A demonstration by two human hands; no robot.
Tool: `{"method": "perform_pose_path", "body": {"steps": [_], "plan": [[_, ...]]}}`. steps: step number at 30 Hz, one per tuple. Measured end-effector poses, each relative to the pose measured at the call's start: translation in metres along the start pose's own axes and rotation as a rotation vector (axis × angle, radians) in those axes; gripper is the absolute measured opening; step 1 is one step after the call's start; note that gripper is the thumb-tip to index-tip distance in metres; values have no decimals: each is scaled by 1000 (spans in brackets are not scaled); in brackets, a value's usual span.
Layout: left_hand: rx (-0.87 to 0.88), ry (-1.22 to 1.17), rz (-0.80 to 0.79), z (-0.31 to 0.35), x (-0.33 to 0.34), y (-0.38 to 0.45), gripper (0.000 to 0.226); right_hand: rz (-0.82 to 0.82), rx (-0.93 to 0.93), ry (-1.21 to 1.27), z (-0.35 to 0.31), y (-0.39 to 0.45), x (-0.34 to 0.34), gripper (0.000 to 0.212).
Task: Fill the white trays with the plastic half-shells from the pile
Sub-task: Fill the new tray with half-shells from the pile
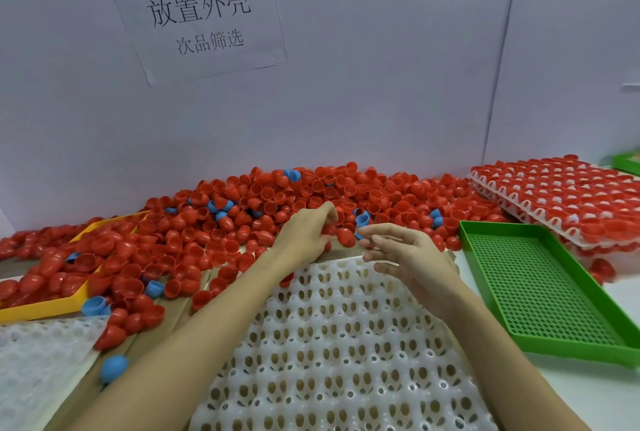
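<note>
A big pile of red half-shells [263,209], with a few blue ones mixed in, runs along the back wall. In front of it lies a white tray [329,344] whose cells hold nothing. My left hand [306,233] is at the pile's near edge, its fingers curled down around red half-shells [328,230]. My right hand [405,250] hovers over the tray's far edge with fingers spread and nearly straight. Its index fingertip is next to a blue half-shell [362,221]. A loose red half-shell [346,236] lies between the two hands.
A green perforated tray [540,292] sits to the right. Behind it is a stack of white trays filled with red shells [561,198]. A yellow tray [52,309] is half buried at the left. A second white tray [41,361] and a blue shell [113,368] lie at the near left.
</note>
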State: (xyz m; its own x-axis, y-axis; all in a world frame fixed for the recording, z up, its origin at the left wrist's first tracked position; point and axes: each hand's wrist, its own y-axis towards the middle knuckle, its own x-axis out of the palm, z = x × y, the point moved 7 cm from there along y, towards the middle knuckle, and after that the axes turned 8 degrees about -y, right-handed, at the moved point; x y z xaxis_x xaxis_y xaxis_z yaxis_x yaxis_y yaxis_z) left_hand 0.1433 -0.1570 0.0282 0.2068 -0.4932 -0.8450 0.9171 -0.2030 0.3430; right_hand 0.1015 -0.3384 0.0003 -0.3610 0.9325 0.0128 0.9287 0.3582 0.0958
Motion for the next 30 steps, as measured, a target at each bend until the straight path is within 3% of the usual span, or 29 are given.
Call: {"method": "perform_pose_path", "body": {"steps": [4,6,11,14,17,20,25,27,30], "plan": [[35,-413,230,27,-38,-42,37,103,-36,-83,-8,-2,-4,25],[82,-509,304,40,-53,-75,38,75,-46,-131,-12,-4,2,19],[170,-370,385,61,-70,-144,33,-354,-106,-148,-27,-22,42,28],[202,-289,395,60,-72,-156,31,-469,-120,-149,-32,-29,58,30],[135,-310,377,49,-69,-157,26,-448,-142,-237,-31,-30,61,27],[-10,-532,331,36,-63,-159,18,-417,-134,-284,-31,-31,60,36],[-99,-797,283,28,-54,-158,13,-436,-146,-357,-30,-34,65,41],[-133,-809,275,23,-51,-157,17,-455,-132,-340,-29,-34,66,39],[-161,-620,301,11,-56,-159,21,-395,-115,-266,-28,-29,55,31]]}}
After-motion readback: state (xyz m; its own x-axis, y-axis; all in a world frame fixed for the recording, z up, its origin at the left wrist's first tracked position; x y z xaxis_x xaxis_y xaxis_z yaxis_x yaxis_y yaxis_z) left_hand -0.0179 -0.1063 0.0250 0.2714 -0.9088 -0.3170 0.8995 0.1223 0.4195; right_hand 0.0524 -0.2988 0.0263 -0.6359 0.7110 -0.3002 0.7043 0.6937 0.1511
